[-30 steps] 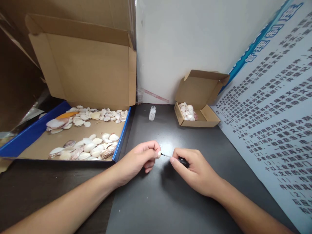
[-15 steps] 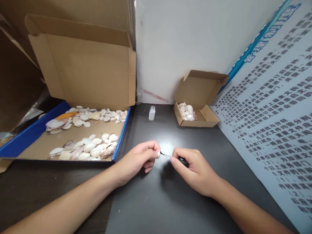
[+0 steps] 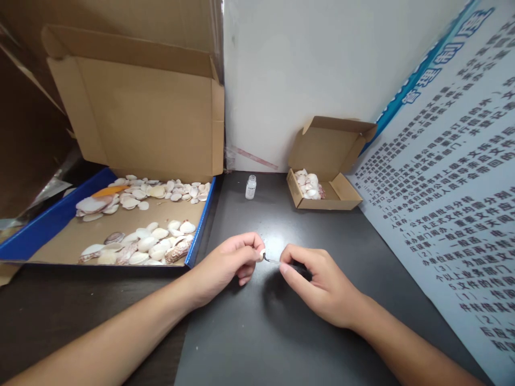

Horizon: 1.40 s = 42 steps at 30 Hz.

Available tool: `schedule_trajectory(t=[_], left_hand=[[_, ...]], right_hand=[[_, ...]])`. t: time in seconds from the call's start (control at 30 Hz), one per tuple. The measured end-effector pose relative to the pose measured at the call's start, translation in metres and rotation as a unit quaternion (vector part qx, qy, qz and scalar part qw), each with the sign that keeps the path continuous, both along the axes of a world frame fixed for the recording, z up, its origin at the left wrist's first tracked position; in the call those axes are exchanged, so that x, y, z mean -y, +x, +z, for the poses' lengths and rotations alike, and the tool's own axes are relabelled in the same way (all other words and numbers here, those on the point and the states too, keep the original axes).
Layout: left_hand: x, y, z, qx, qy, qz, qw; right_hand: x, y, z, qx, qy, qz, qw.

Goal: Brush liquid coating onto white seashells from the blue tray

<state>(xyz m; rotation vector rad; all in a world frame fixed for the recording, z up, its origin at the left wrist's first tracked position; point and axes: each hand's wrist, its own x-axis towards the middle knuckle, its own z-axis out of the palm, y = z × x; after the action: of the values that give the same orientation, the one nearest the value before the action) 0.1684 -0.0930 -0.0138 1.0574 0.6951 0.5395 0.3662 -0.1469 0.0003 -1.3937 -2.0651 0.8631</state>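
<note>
My left hand (image 3: 235, 260) is closed, with a small white shell (image 3: 263, 252) pinched between thumb and fingertips. My right hand (image 3: 319, 284) is closed round a small brush (image 3: 273, 261) with a thin pale stem and a dark tip; its black handle is mostly hidden by my fingers. The brush tip touches the shell's right side and looks bent there. Beyond my hands a small clear glass bottle (image 3: 250, 190) with a printed label stands upright and uncapped on the dark grey table mat (image 3: 233, 332).
On the left, a blue-edged cardboard box (image 3: 203, 220) with a raised lid holds many white and brownish shells (image 3: 147, 244) in two groups. Back right, a smaller open cardboard box (image 3: 328, 203) holds shells. A printed board (image 3: 450, 177) leans along the right side.
The brush tip has moved slightly down over the shell and bent. My right hand has shifted a little to the left and turned. My left hand stays in place.
</note>
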Motion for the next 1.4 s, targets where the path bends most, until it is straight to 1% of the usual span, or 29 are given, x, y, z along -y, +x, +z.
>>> schedule_trajectory(t=[0.4, 0.67, 0.83, 1.0, 1.4], left_hand=[[-0.0004, -0.0012, -0.0002, -0.003, 0.0, -0.001, 1.0], [0.0006, -0.0005, 0.0018, -0.001, 0.0, -0.001, 1.0], [0.0, 0.0002, 0.0002, 0.0, -0.004, 0.003, 1.0], [-0.0006, 0.0006, -0.0005, -0.003, -0.006, 0.01, 1.0], [0.0001, 0.0001, -0.0006, -0.006, -0.003, 0.002, 1.0]], right_hand=[[0.0013, 0.0006, 0.0013, 0.003, -0.021, -0.004, 1.0], [-0.0007, -0.0007, 0.0018, 0.032, -0.044, -0.016, 0.998], [-0.0016, -0.0005, 0.002, 0.038, -0.044, -0.022, 0.998], [-0.0033, -0.0015, 0.0016, 0.066, -0.059, -0.018, 0.996], [0.0009, 0.0014, 0.0004, -0.011, -0.019, 0.007, 1.0]])
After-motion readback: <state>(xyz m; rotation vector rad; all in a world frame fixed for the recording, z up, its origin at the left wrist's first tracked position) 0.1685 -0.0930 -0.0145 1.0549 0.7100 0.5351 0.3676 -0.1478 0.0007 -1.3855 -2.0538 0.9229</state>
